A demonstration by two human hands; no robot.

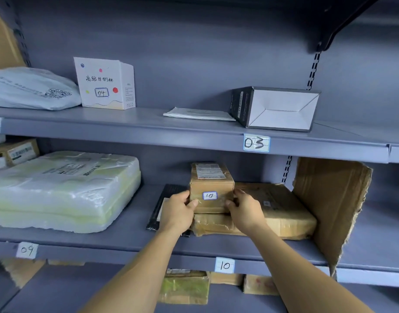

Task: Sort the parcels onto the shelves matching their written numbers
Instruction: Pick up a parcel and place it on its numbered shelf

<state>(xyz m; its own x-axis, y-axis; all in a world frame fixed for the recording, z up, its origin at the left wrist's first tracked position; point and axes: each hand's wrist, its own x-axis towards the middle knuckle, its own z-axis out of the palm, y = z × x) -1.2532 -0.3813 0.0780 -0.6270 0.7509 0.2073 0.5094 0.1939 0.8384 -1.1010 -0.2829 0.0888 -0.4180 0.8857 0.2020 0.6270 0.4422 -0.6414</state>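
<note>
At frame centre, left hand [179,210] and right hand [244,210] clasp the "10" box [211,188] from either side, its long axis running back over the flat carton [282,213] on shelf 10 [225,265].

Only two arms of the person show, cut off by the lower edge. The left forearm [135,274] and right forearm [307,274] are bare along their whole visible length, slim and smooth. The left hand [177,212] and right hand [244,212] are bare as well. Each thumb shows a short, plain nail, and fine creases mark the knuckles. The other fingers are mostly hidden.
</note>
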